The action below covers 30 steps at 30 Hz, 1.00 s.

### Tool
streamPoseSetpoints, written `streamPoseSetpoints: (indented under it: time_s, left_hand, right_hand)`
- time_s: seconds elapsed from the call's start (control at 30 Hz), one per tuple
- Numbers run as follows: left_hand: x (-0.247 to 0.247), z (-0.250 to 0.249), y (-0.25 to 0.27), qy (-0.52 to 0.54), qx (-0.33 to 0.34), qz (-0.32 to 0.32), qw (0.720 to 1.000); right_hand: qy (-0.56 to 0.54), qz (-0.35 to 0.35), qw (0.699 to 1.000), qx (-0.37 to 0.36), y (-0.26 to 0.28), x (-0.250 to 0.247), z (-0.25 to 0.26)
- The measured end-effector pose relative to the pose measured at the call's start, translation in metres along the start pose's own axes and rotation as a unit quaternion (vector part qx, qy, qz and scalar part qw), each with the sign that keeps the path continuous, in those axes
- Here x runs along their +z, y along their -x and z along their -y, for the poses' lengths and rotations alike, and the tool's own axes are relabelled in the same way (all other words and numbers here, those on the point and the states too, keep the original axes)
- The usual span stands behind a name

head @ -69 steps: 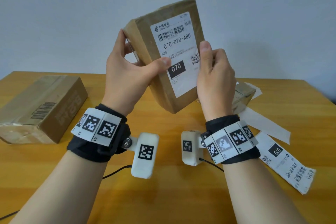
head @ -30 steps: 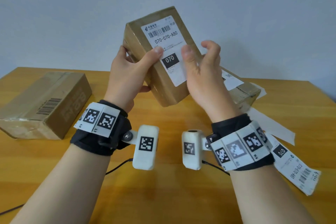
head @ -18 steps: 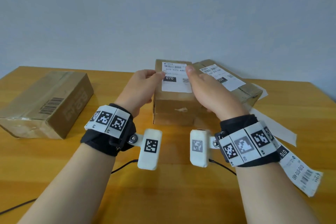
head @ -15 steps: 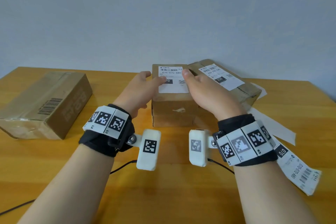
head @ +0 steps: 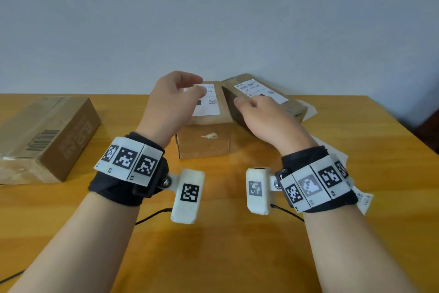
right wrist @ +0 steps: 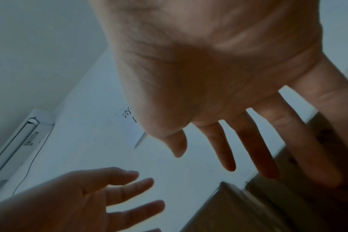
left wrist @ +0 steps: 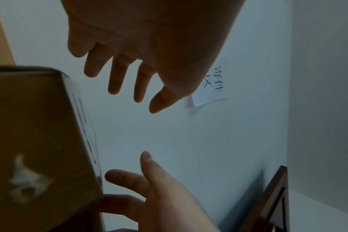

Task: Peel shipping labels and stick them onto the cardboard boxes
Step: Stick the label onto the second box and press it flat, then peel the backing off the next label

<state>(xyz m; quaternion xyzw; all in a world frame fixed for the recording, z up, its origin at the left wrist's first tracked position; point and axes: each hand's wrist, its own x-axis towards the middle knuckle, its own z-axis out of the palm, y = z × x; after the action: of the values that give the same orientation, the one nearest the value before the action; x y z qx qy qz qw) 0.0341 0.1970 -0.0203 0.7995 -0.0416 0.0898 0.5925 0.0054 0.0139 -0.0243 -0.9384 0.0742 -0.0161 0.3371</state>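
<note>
A brown cardboard box with a white shipping label on its top stands on the table, against a second labelled box to its right. My left hand hovers over the near box's left top edge, fingers loosely spread and holding nothing. Empty too, my right hand hangs over the seam between the two boxes with its fingers straight. Both wrist views show spread fingers clear of the box. An unlabelled box lies at the left.
A loose shipping label and white backing paper lie on the wooden table at the right, partly under my right wrist. A black cable runs across the near table. A wall stands right behind the boxes.
The labelled box came down from mid-air onto the table beside the other labelled box. Both hands pressed its label, then let go and lifted off it.
</note>
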Motion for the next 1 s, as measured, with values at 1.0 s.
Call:
streamPoseSetpoints:
  time_s: [1.0]
  left_hand:
    - [0.182,0.004,0.096,-0.223,-0.041,0.286,0.931]
  right_hand:
    - [0.091,0.025,0.980,0.177,0.108,-0.096,-0.172]
